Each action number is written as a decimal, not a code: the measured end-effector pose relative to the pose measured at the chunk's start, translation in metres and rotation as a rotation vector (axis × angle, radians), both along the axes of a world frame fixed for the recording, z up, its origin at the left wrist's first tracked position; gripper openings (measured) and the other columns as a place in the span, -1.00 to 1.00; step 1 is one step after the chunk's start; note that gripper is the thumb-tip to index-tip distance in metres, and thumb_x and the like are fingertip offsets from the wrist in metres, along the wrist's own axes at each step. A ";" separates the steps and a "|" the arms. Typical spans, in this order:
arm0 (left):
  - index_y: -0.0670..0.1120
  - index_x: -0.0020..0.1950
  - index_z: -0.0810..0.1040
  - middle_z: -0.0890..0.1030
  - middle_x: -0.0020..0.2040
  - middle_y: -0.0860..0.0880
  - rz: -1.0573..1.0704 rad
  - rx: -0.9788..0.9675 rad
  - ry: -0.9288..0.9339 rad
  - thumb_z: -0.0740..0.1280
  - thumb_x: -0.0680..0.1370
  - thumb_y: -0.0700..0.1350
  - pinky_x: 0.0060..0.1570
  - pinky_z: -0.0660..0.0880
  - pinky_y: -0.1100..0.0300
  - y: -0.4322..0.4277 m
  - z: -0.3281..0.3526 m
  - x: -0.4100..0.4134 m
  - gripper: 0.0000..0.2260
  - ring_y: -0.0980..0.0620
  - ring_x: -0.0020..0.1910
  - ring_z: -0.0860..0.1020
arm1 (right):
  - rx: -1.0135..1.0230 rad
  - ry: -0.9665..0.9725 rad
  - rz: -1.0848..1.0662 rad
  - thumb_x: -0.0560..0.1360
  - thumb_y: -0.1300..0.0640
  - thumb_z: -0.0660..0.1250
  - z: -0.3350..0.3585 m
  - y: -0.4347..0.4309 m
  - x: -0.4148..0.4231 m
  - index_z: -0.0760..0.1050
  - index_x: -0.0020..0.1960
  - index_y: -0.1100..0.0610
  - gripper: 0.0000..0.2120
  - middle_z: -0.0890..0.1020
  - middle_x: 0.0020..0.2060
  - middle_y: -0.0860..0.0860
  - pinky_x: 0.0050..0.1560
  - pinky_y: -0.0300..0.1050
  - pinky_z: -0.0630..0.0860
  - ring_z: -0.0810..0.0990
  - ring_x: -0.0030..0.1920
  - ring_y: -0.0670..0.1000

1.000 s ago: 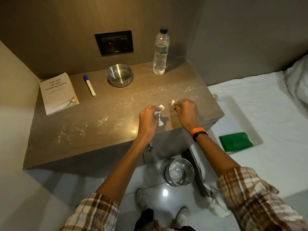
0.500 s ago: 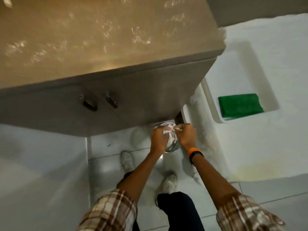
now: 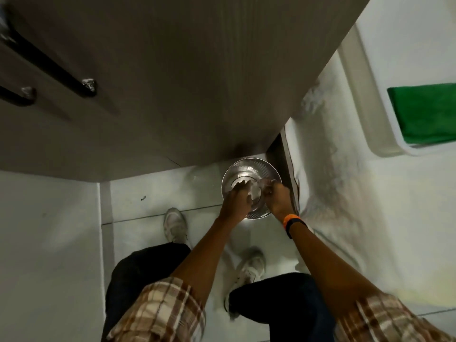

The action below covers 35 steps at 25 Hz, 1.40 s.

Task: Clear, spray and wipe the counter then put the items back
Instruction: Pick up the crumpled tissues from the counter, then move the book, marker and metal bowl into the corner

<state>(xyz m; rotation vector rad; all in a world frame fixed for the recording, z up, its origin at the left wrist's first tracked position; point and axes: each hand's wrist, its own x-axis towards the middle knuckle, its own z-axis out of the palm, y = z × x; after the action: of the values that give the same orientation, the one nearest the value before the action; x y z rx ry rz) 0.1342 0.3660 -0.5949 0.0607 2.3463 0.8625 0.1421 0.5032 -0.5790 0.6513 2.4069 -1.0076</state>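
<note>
A round shiny metal bin (image 3: 249,162) stands on the pale floor under the cabinet's right corner. Both my hands are over its mouth. My left hand (image 3: 235,199) has its fingers spread downward into the bin, and a white paper scrap (image 3: 255,193) shows just beside and under them. My right hand (image 3: 277,197), with an orange and black wristband, is pinched on a small pale scrap at the bin's right rim. The counter top is out of view; only the grey cabinet front (image 3: 172,82) shows.
Two dark bar handles (image 3: 49,62) sit on the cabinet front at upper left. A green cloth (image 3: 424,112) lies in a white tray (image 3: 385,145) on the white bed at right. My shoes (image 3: 175,224) stand on the floor beside the bin.
My view has tilted from the counter top down to the floor. Both hands carried paper scraps off the counter down to the bin, and my left fingers have spread apart.
</note>
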 end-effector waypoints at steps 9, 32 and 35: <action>-0.12 0.63 0.01 0.01 0.64 -0.15 -0.301 -0.287 0.653 0.13 0.60 0.18 0.59 -0.08 -0.15 -0.054 0.212 0.008 -0.30 -0.11 0.63 -0.07 | 0.448 0.434 0.353 0.56 -0.18 0.30 0.209 -0.031 0.017 0.28 0.55 0.13 -0.33 0.14 0.62 0.15 0.60 0.20 0.17 0.07 0.63 0.18; -0.05 0.63 -0.07 0.03 0.64 -0.12 0.221 -0.483 0.914 0.06 0.57 0.33 0.58 0.01 -0.10 -0.374 0.559 -0.166 -0.24 -0.08 0.62 -0.01 | 0.251 0.918 0.548 0.53 -0.18 0.34 0.544 -0.336 -0.202 0.27 0.52 0.10 -0.33 0.25 0.56 0.15 0.58 0.17 0.22 0.22 0.57 0.17; -0.02 0.62 -0.05 0.05 0.64 -0.11 0.234 -0.454 0.796 0.12 0.59 0.25 0.56 0.11 -0.16 -0.433 0.556 -0.206 -0.29 -0.11 0.61 0.03 | 0.047 0.801 0.476 0.56 -0.03 0.38 0.542 -0.393 -0.240 0.39 0.44 0.06 -0.50 0.42 0.41 0.06 0.45 0.11 0.42 0.41 0.40 0.06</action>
<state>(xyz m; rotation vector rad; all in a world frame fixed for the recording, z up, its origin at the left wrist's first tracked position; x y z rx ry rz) -0.0715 -0.0666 -0.0388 -0.0775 3.3006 0.4117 -0.0977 0.1106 -0.0366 -0.4083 3.0287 -1.1295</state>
